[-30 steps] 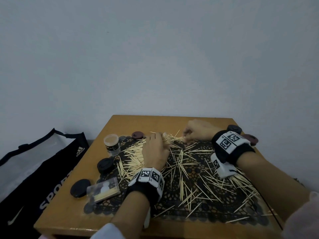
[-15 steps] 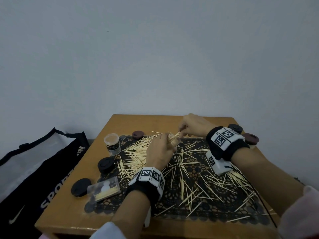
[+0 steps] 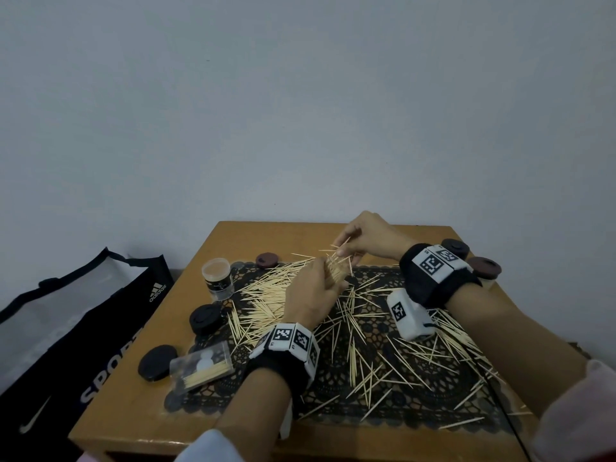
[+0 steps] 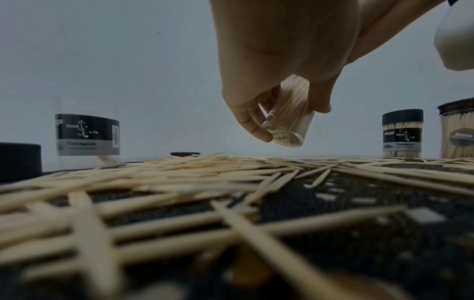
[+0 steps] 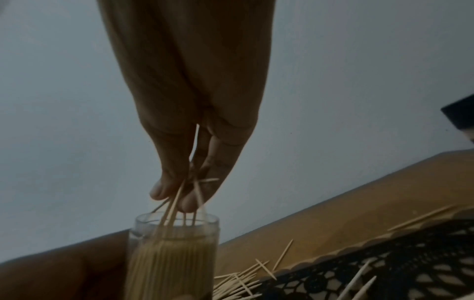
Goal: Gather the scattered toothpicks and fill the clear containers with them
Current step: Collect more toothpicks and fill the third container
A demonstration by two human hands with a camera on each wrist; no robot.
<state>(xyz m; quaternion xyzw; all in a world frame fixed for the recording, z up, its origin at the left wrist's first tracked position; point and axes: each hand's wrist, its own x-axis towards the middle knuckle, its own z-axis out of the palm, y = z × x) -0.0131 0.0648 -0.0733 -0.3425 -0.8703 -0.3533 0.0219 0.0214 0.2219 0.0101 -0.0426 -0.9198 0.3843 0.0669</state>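
Note:
My left hand (image 3: 313,288) grips a clear round container (image 4: 290,119), nearly full of toothpicks, lifted and tilted above the black lace mat (image 3: 416,348). My right hand (image 3: 346,250) pinches a few toothpicks (image 5: 179,199) whose tips dip into the container's open mouth (image 5: 177,221). Loose toothpicks (image 3: 360,355) lie scattered all over the mat, thickest in a pile (image 3: 266,295) left of my left hand. A second clear labelled container (image 3: 218,278) stands open at the mat's far-left corner, with very few toothpicks in it.
Two lidded, filled containers (image 3: 466,258) stand at the table's far right. Dark lids (image 3: 206,319) lie at the left, one brown lid (image 3: 266,260) at the back. A flat clear box (image 3: 201,366) holds toothpicks near the left edge. A black sports bag (image 3: 66,328) sits on the floor.
My right hand rose from the mat with a few toothpicks and came over the container. My left hand lifted the container slightly toward it.

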